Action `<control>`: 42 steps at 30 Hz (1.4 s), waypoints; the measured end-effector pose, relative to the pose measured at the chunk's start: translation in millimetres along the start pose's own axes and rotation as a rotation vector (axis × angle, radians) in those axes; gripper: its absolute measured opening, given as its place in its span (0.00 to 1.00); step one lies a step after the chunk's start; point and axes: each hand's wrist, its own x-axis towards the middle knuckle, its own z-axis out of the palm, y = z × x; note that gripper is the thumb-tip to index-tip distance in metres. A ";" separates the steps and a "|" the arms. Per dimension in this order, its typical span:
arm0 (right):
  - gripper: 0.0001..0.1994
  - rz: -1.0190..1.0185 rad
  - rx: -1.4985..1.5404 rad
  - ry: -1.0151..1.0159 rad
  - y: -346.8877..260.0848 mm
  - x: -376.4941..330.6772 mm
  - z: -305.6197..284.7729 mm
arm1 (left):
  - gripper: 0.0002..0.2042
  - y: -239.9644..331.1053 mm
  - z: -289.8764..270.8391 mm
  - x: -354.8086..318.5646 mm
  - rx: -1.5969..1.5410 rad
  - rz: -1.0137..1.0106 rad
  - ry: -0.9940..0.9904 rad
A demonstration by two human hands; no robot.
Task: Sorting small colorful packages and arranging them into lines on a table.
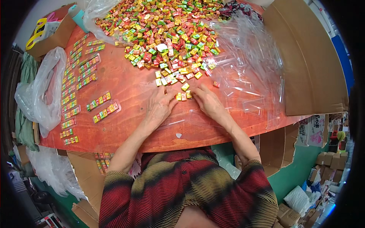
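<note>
Just in front of me on the red table, a short row of small boxes (183, 96), yellow and red, sits between my two hands. My left hand (160, 103) curls its thumb and fingers at the left end of the row, touching the yellow box there. At the other end, the fingers of my right hand (208, 102) bend against another yellow box. A single yellow box (185, 86) lies just beyond the row. Farther off spreads a big heap of small boxes (167, 34) in red, yellow, green and orange. One red box (216, 84) lies apart, beyond my right hand.
Clear plastic trays (243, 72) pile up at the right beside a tall cardboard box (304, 60). Filled strips of boxes (106, 111) line the table's left side, near a clear plastic bag (49, 91). A white scrap (178, 135) lies by the red table's (133, 131) front edge.
</note>
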 end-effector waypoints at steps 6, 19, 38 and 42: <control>0.13 0.104 0.096 -0.025 -10.8 3.4 -6.9 | 0.14 4.1 -5.0 2.5 -0.016 -0.044 -0.006; 0.12 -0.117 0.010 0.020 -6.6 6.6 14.7 | 0.13 2.2 5.3 2.9 -0.027 -0.022 0.024; 0.18 -0.271 0.015 0.032 -49.6 -43.1 24.9 | 0.18 21.3 -16.6 -88.6 0.227 0.005 0.140; 0.18 -0.261 -0.021 -0.042 -52.7 -40.7 21.7 | 0.19 21.3 -19.3 -94.0 0.315 0.006 0.103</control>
